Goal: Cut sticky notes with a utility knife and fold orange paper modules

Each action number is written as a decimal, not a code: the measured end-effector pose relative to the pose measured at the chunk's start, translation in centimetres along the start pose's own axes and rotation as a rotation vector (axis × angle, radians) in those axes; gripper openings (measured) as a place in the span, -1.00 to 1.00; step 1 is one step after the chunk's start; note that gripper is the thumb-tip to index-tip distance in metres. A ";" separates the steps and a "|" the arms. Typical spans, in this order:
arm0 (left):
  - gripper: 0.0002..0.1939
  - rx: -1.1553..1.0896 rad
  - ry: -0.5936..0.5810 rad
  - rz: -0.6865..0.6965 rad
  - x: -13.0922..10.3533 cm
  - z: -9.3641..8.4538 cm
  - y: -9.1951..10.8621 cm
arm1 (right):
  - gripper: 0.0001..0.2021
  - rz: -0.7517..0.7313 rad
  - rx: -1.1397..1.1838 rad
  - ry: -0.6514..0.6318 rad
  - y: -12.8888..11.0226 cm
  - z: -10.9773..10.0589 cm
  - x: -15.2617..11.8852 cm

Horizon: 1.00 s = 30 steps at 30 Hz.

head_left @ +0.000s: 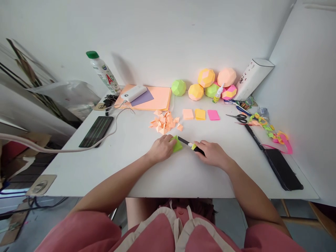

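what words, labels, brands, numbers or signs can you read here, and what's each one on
"AD": large letters on the white bottle with the green cap; its smaller print is too small to read.
Unreadable: dark marks on the tall white container.
Unreadable: label on the small dropper bottle.
Unreadable: the blurred lines on the dark phone-like screen.

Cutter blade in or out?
Out: the dark blade extends from the cutter's handle in the right hand, pointing toward the green paper.
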<state>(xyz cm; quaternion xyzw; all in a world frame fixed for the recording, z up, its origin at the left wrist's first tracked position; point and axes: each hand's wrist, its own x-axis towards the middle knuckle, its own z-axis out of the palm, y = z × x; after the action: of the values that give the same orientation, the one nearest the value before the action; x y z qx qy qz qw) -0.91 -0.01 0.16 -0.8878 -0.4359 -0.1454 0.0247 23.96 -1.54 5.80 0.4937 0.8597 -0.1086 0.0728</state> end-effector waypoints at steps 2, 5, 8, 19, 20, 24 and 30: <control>-0.82 -0.019 0.004 -0.004 0.0 0.0 0.0 | -0.53 0.021 -0.016 -0.021 0.5 -0.5 -0.2; -0.78 -0.048 0.049 -0.018 -0.1 0.1 0.0 | -0.55 0.049 -0.038 -0.039 1.0 -0.9 -0.5; -0.66 -0.041 0.072 -0.013 -0.1 0.4 -0.2 | -0.55 0.037 -0.047 -0.048 1.1 -0.9 -0.5; -0.84 -0.064 0.168 0.033 -0.2 0.5 -0.1 | -0.54 -0.037 -0.034 -0.039 0.3 -0.9 -0.7; -0.85 -0.067 0.175 0.039 -0.2 0.4 -0.1 | -0.54 -0.031 -0.036 -0.039 0.3 -0.9 -0.7; -0.73 -0.042 0.175 0.036 -0.1 0.3 -0.1 | -0.55 0.009 -0.046 -0.045 0.7 -0.9 -0.8; -0.76 0.025 0.074 0.033 -0.1 0.3 -0.2 | -0.57 0.008 -0.056 -0.081 0.8 -0.8 -0.7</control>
<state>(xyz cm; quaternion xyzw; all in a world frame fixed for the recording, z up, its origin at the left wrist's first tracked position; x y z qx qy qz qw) -1.03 0.06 -0.15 -0.8884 -0.4220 -0.1725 0.0545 25.02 -1.53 6.68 0.4901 0.8568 -0.1040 0.1221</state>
